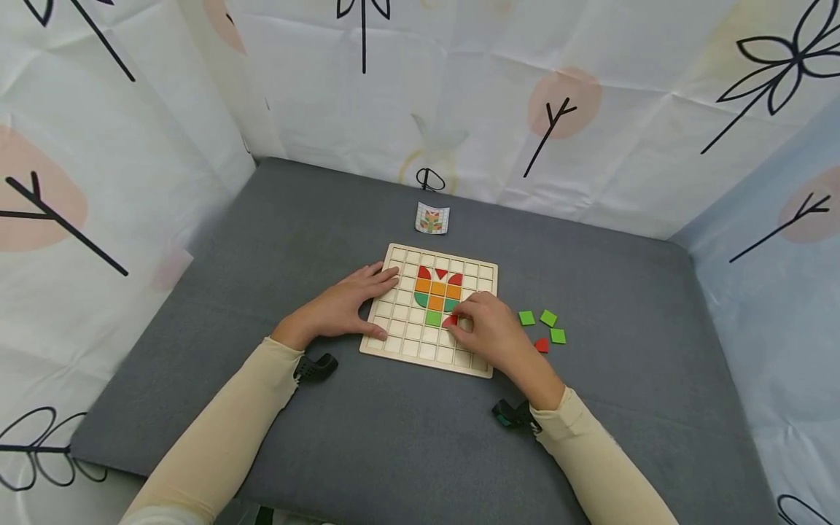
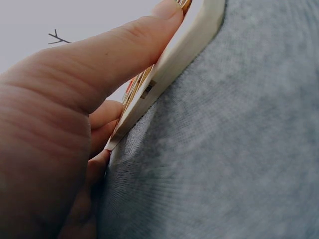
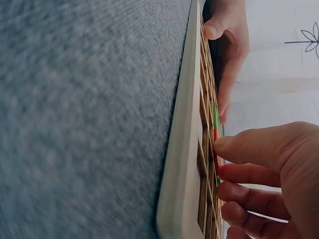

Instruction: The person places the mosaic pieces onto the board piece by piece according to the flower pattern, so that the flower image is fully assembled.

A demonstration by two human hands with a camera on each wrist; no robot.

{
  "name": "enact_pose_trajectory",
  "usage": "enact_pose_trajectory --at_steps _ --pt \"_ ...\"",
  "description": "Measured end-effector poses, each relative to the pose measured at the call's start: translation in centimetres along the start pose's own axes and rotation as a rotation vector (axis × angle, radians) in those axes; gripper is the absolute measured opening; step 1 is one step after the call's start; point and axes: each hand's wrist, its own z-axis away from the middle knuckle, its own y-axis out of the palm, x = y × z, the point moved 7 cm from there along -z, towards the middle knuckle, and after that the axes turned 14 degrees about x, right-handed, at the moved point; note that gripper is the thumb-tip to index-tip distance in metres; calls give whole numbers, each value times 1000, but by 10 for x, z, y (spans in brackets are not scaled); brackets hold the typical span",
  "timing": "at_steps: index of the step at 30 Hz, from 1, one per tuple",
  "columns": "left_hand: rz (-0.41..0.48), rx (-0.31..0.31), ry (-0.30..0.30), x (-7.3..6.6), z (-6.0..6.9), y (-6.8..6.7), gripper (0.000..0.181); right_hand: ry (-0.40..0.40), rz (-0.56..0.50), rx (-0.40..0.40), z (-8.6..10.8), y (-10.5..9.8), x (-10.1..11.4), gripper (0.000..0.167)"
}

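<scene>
A wooden grid board [image 1: 403, 348] lies on the grey table, with red, orange and green tiles set in its middle cells. My left hand [image 1: 344, 302] rests on the board's left side, thumb and fingers spread. In the left wrist view its thumb [image 2: 124, 55] lies over the board's edge. Thumb and fingertips of my right hand [image 1: 495, 332] pinch a red rounded tile [image 1: 449, 321] at the cell right of a light green square tile [image 1: 433, 318]. The right wrist view shows those fingertips at the board's surface; whether the tile is fully seated I cannot tell.
Several light green square tiles [image 1: 527, 318] and a red tile [image 1: 541, 345] lie on the table right of the board. Behind the board is a small pattern card [image 1: 432, 219]. Patterned white cloth [image 1: 485, 109] hangs around the grey table [image 1: 394, 437].
</scene>
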Motion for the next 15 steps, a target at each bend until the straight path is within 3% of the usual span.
enact_pose_trajectory --at_steps 15 --pt "-2 3 -6 -1 0 -1 114 -40 23 -15 5 -2 -1 14"
